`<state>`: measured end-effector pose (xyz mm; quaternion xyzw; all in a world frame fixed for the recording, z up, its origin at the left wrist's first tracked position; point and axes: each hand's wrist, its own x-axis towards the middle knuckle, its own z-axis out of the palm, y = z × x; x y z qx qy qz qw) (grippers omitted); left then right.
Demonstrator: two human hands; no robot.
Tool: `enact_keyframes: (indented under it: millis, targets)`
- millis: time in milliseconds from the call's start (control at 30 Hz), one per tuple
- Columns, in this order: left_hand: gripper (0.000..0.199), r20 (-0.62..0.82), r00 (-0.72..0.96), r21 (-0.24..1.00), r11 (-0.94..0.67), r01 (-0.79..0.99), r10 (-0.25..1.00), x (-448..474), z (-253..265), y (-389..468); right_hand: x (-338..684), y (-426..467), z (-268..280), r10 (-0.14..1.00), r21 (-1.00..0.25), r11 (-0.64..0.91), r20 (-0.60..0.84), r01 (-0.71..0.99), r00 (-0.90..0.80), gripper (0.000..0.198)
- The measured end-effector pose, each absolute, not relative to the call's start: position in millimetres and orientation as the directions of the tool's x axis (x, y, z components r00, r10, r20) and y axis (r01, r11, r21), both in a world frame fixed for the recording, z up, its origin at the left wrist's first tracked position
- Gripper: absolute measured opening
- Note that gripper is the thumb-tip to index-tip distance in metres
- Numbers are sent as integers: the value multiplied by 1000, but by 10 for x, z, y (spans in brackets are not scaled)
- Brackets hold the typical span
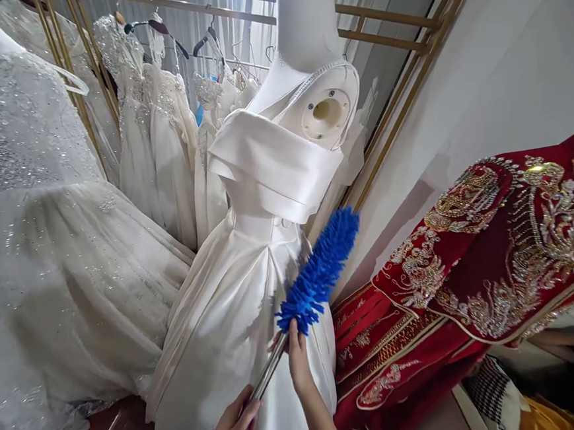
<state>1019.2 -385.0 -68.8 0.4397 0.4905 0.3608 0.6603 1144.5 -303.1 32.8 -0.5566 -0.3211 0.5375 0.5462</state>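
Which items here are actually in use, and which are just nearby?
In use: blue duster, gripped by left hand and right hand; satin gown on the mannequin.
Nearby: red embroidered garment; sequined dress; hanging white dresses; gold rack.

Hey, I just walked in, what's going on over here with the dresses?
A person is holding a blue duster against a white satin gown on a mannequin. The left hand grips the bottom of the metal handle, and the right hand holds it just under the fluffy head, which rests at the gown's waist on its right side. More white dresses hang on a gold rack behind, and a red embroidered garment is displayed to the right.
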Motion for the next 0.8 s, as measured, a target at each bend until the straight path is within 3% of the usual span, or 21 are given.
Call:
enact_keyframes:
  millis: [100, 200, 333, 467, 533, 633, 700, 800]
  targets:
    - [66, -392, 84, 917, 397, -46, 916, 10066, -673, -3896, 11115, -2994, 435, 979, -958, -194, -204, -210, 27, 53]
    - [64, -434, -14, 901, 434, 12, 901, 9824, -781, -4017, 10900, -3120, 132, 964, -931, -259, -265, -257, -12, 57]
    - [61, -468, 107, 880, 452, 145, 877, 9617, -1044, -4264, 10949, -3433, -644, 886, -850, -404, -456, -338, 88, 65]
    - [68, -473, 299, 881, 447, 154, 829, 9658, -1242, -4271, 11199, -3668, -1108, 720, -740, -515, -647, -432, 250, 71]
    - [71, -462, 412, 879, 469, 93, 785, 9696, -1180, -4124, 11285, -3680, -996, 707, -758, -476, -632, -446, 319, 71]
    - [68, -390, 583, 888, 458, 34, 713, 9717, -835, -3795, 11250, -3536, -438, 823, -875, -314, -445, -369, 355, 64]
    - [58, -301, 611, 932, 362, 25, 732, 9705, -523, -3570, 11109, -3353, 27, 895, -926, -244, -330, -288, 301, 60]
    - [53, -194, 516, 976, 217, 15, 835, 9620, -157, -3309, 10803, -3040, 537, 947, -952, -211, -255, -222, 197, 54]
